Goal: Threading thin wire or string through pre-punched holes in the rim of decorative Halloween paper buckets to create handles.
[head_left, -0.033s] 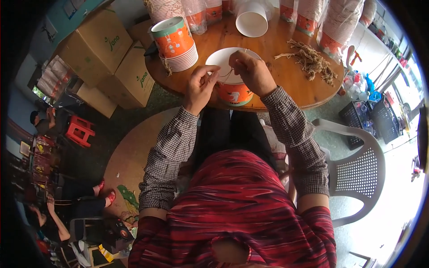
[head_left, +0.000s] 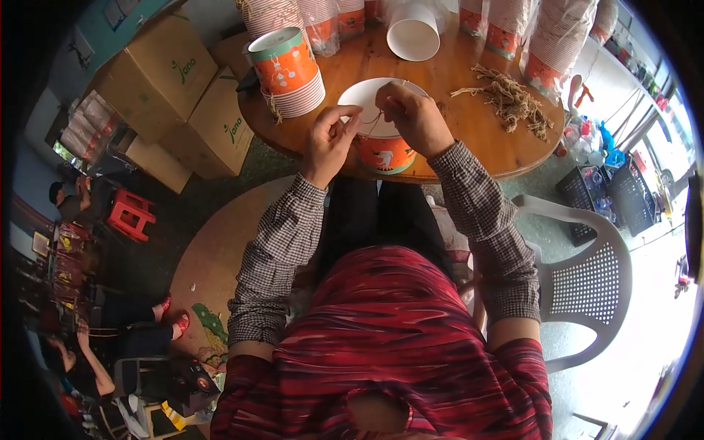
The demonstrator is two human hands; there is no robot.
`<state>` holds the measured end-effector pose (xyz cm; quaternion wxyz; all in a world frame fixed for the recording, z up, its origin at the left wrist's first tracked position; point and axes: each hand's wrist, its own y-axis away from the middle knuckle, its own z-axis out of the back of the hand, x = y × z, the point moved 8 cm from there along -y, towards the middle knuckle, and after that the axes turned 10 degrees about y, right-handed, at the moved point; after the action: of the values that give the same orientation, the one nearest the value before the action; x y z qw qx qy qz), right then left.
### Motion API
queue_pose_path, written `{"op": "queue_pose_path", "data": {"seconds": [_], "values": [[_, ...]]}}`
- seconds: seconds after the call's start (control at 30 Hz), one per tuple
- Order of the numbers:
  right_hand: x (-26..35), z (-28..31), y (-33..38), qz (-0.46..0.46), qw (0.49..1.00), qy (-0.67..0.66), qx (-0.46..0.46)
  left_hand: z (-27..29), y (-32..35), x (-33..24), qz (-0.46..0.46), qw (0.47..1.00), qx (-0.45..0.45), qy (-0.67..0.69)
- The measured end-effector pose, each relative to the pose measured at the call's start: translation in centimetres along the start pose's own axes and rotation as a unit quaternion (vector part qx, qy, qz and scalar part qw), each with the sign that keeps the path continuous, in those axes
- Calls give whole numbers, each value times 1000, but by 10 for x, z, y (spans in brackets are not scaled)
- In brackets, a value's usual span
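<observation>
An orange paper bucket with a white inside and a green band at its base stands upright at the table's near edge. Over its mouth, a thin tan string runs between my two hands. My left hand pinches it at the bucket's left rim, thumb against forefinger. Above the right part of the rim, my right hand is closed on the string with the fingers bent down. The fingers partly hide how the string meets the bucket.
The round wooden table also bears a bucket stack at left, a bundle of tan strings at right, a tipped white bucket and wrapped stacks behind. Cardboard boxes stand left, a grey plastic chair right. Other people sit far left.
</observation>
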<state>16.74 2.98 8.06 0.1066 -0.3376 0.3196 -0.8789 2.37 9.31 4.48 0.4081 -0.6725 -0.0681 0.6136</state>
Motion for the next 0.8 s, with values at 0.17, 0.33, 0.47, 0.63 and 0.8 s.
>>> {"op": "queue_pose_path", "data": {"seconds": [0.17, 0.33, 0.47, 0.63, 0.8], "values": [[5, 2, -1, 7, 1000, 0, -8, -20, -13, 6, 32, 998, 28, 37], [12, 6, -2, 35, 999, 25, -10, -28, -17, 8, 79, 993, 49, 73], [12, 7, -2, 4, 1000, 22, -1, -27, -20, 4, 96, 993, 57, 32], [20, 5, -1, 67, 997, 6, 29, -26, -25, 3, 91, 991, 67, 74], [24, 3, 2, 90, 994, 69, 0, -21, -28, 1, 39, 998, 51, 2]]}}
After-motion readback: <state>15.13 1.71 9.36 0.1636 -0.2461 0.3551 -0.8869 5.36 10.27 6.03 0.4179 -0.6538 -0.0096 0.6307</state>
